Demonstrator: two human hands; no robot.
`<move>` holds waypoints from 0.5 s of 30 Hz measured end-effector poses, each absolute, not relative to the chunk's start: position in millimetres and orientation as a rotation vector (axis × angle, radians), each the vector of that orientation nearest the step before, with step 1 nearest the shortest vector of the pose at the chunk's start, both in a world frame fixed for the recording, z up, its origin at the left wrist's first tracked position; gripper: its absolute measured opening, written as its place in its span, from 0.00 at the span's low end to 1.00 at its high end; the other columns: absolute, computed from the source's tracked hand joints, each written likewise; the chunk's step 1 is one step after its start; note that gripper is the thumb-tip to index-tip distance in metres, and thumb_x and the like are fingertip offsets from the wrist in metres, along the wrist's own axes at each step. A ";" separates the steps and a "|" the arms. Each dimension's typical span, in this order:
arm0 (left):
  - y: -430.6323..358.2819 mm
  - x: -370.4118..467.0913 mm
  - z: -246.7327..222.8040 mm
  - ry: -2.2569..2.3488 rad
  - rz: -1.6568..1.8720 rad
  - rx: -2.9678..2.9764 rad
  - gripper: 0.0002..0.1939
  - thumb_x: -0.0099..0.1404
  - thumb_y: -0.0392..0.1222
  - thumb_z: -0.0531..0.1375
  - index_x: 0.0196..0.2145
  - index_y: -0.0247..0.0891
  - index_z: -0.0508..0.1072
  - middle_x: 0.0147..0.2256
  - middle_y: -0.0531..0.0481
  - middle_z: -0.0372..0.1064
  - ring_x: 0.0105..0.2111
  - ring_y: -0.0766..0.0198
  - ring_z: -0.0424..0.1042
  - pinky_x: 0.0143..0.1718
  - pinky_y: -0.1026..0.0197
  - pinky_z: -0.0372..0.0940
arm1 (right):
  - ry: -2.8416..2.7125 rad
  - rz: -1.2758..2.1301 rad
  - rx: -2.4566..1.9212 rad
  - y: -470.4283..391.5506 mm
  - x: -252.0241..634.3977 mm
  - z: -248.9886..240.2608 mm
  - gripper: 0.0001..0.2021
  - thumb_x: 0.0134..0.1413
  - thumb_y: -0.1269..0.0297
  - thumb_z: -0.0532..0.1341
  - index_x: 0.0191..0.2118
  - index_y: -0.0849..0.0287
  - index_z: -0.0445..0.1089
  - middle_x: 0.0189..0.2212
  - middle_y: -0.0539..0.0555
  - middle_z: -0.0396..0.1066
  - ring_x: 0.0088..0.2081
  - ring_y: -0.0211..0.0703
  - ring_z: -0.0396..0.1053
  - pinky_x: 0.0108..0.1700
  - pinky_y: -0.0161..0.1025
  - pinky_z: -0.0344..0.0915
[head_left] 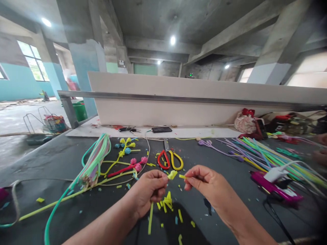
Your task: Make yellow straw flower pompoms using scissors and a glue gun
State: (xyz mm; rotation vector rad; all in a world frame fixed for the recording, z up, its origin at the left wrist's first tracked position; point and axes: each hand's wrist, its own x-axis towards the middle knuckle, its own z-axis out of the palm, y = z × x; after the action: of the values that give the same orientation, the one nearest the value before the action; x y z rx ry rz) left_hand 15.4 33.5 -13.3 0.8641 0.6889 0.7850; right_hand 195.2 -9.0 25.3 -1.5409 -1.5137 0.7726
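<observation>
My left hand (154, 186) is closed in a pinch on a small yellow flower bud (172, 175); a yellow strip (150, 219) hangs below that hand, perhaps its stem. Between the thumb and finger of my right hand (204, 182) is a short yellow strip (182, 176). A small gap separates the strip from the bud. Beneath both hands lies a loose heap of cut yellow pieces (167, 202). Just beyond them, scissors (170, 159) with one red and one yellow handle rest on the dark table (107, 211).
Left are a bundle of pastel strips (97, 160), yellow buds on a stem (125, 148) and pink buds (138, 163). A purple glue gun (276, 190) with a white plug and cords lies right, near more coloured strips (260, 153). A phone (161, 129) lies behind. Part of another person's hand (321, 139) shows far right.
</observation>
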 end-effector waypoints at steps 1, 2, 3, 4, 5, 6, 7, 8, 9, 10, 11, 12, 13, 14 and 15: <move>32.8 15.6 -13.0 0.689 0.783 0.869 0.15 0.49 0.43 0.66 0.26 0.34 0.63 0.20 0.57 0.56 0.16 0.79 0.51 0.16 0.71 0.37 | -1.534 0.738 -1.563 -9.2 194.4 25.1 0.06 0.48 0.61 0.58 0.29 0.57 0.68 0.20 0.49 0.73 0.27 0.40 0.70 0.33 0.35 0.63; 32.1 16.0 -12.8 0.694 0.782 0.873 0.15 0.49 0.42 0.66 0.26 0.34 0.63 0.20 0.58 0.55 0.16 0.79 0.50 0.16 0.71 0.37 | -1.555 0.688 -1.593 -9.4 193.5 25.1 0.05 0.48 0.62 0.57 0.29 0.57 0.68 0.20 0.48 0.74 0.26 0.40 0.70 0.33 0.35 0.63; 31.5 16.4 -12.8 0.700 0.785 0.879 0.15 0.49 0.42 0.65 0.26 0.34 0.63 0.19 0.58 0.55 0.15 0.79 0.50 0.16 0.72 0.37 | -1.578 0.628 -1.628 -9.5 192.4 25.2 0.05 0.48 0.63 0.57 0.28 0.56 0.69 0.20 0.48 0.74 0.26 0.40 0.70 0.32 0.35 0.63; 31.0 16.8 -12.9 0.707 0.791 0.887 0.14 0.49 0.43 0.65 0.26 0.34 0.63 0.18 0.59 0.54 0.15 0.79 0.50 0.16 0.72 0.37 | -1.600 0.558 -1.658 -9.5 191.2 25.3 0.06 0.48 0.64 0.56 0.27 0.55 0.69 0.20 0.48 0.74 0.25 0.39 0.70 0.31 0.35 0.63; 30.7 17.1 -13.3 0.714 0.798 0.898 0.14 0.50 0.43 0.65 0.26 0.34 0.63 0.18 0.59 0.53 0.15 0.79 0.49 0.16 0.71 0.37 | -1.628 0.488 -1.678 -9.4 189.9 25.4 0.06 0.48 0.65 0.56 0.27 0.55 0.69 0.20 0.48 0.73 0.25 0.39 0.70 0.30 0.34 0.62; 30.6 17.4 -13.8 0.722 0.807 0.910 0.14 0.50 0.43 0.65 0.26 0.35 0.63 0.17 0.59 0.53 0.15 0.78 0.49 0.16 0.71 0.37 | -1.661 0.418 -1.684 -9.2 188.6 25.3 0.07 0.48 0.65 0.55 0.26 0.55 0.70 0.20 0.48 0.73 0.25 0.39 0.69 0.29 0.34 0.62; 30.7 17.7 -14.3 0.731 0.816 0.926 0.14 0.50 0.43 0.65 0.26 0.35 0.63 0.17 0.59 0.53 0.15 0.78 0.48 0.16 0.71 0.37 | -1.695 0.342 -1.677 -8.9 187.4 25.0 0.07 0.48 0.66 0.55 0.25 0.54 0.69 0.21 0.48 0.73 0.25 0.40 0.69 0.28 0.34 0.62; 30.7 17.9 -14.8 0.737 0.822 0.942 0.14 0.51 0.44 0.64 0.26 0.35 0.63 0.17 0.59 0.53 0.14 0.78 0.48 0.16 0.71 0.37 | -1.730 0.265 -1.660 -8.5 186.2 24.5 0.07 0.47 0.67 0.55 0.24 0.54 0.69 0.22 0.48 0.73 0.26 0.40 0.69 0.29 0.34 0.62; 30.7 18.1 -15.2 0.742 0.827 0.959 0.14 0.51 0.44 0.64 0.26 0.35 0.63 0.16 0.59 0.53 0.14 0.78 0.47 0.16 0.71 0.37 | -1.766 0.192 -1.638 -8.1 185.2 23.9 0.07 0.47 0.67 0.55 0.24 0.54 0.68 0.23 0.49 0.73 0.27 0.40 0.69 0.31 0.35 0.62; 30.6 18.3 -15.4 0.748 0.829 0.973 0.14 0.52 0.44 0.64 0.26 0.35 0.63 0.16 0.59 0.53 0.14 0.78 0.47 0.15 0.71 0.37 | -1.799 0.127 -1.618 -7.7 184.5 23.1 0.07 0.47 0.67 0.56 0.23 0.55 0.68 0.23 0.49 0.73 0.28 0.41 0.69 0.33 0.36 0.62; 30.4 18.4 -15.4 0.754 0.830 0.984 0.13 0.52 0.44 0.64 0.26 0.35 0.63 0.16 0.60 0.53 0.14 0.78 0.48 0.15 0.71 0.37 | -1.825 0.074 -1.603 -7.3 184.0 22.2 0.07 0.47 0.67 0.57 0.22 0.55 0.67 0.24 0.49 0.73 0.28 0.41 0.69 0.35 0.38 0.61; 30.1 18.6 -15.1 0.758 0.831 0.993 0.13 0.53 0.44 0.63 0.27 0.36 0.63 0.16 0.60 0.53 0.14 0.78 0.48 0.16 0.71 0.37 | -1.842 0.036 -1.591 -7.0 183.7 21.2 0.07 0.48 0.68 0.57 0.22 0.55 0.67 0.24 0.49 0.73 0.29 0.41 0.69 0.37 0.39 0.60; 29.8 18.7 -14.8 0.759 0.831 1.001 0.13 0.53 0.44 0.63 0.26 0.36 0.63 0.16 0.60 0.53 0.14 0.78 0.48 0.16 0.71 0.38 | -1.852 0.009 -1.579 -6.7 183.6 20.3 0.07 0.48 0.68 0.58 0.22 0.55 0.67 0.24 0.49 0.72 0.29 0.41 0.69 0.39 0.40 0.60; 29.5 18.8 -14.4 0.764 0.832 1.006 0.13 0.53 0.44 0.63 0.26 0.35 0.63 0.16 0.60 0.53 0.14 0.78 0.48 0.16 0.71 0.38 | -1.855 -0.016 -1.565 -6.3 183.5 19.3 0.07 0.49 0.68 0.58 0.23 0.55 0.67 0.25 0.49 0.72 0.30 0.41 0.69 0.40 0.41 0.59; 29.2 18.8 -14.1 0.769 0.831 1.012 0.13 0.53 0.44 0.63 0.26 0.35 0.63 0.16 0.60 0.53 0.14 0.78 0.48 0.16 0.71 0.38 | -1.851 -0.042 -1.545 -5.9 183.4 18.4 0.06 0.49 0.68 0.58 0.23 0.56 0.67 0.26 0.50 0.72 0.30 0.42 0.69 0.40 0.42 0.59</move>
State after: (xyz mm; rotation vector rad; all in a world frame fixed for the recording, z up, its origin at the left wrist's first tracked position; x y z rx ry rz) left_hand 18.8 29.2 -14.1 1.0118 0.7686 0.8308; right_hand 183.4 -5.9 18.4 -1.5453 -1.8506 -0.0424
